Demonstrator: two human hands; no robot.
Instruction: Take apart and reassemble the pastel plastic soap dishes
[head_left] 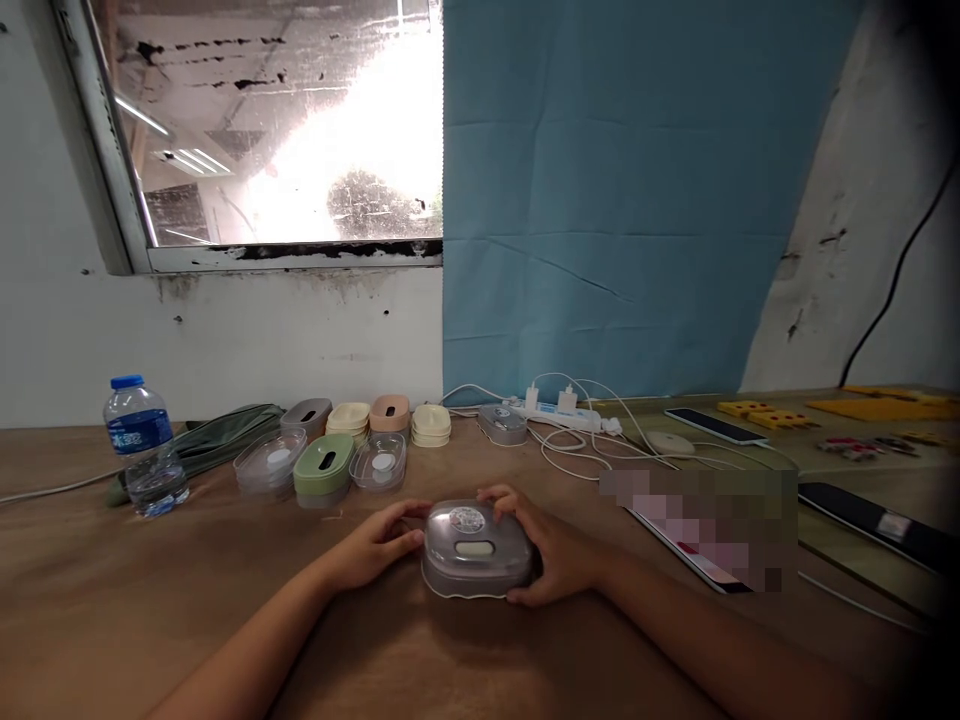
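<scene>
A grey oval plastic box (478,560) sits in front of me on the brown table (360,660). Its see-through lid carries a round printed sticker, and a pale oval shows in the slot at its centre. My left hand (379,543) holds the box at its left end, thumb and fingertips against the side. At the other end my right hand (551,545) grips it, with fingers over the top back edge and the thumb low at the front right corner. A wavy pale rim shows under the box's front edge.
Behind are a green box (324,466), clear lids (379,462), cream boxes (430,425) and a similar grey box (502,425). A water bottle (144,450) stands left. A power strip (559,413) with cables lies at the back. Phones (716,427) and a tablet-like device (697,550) lie right.
</scene>
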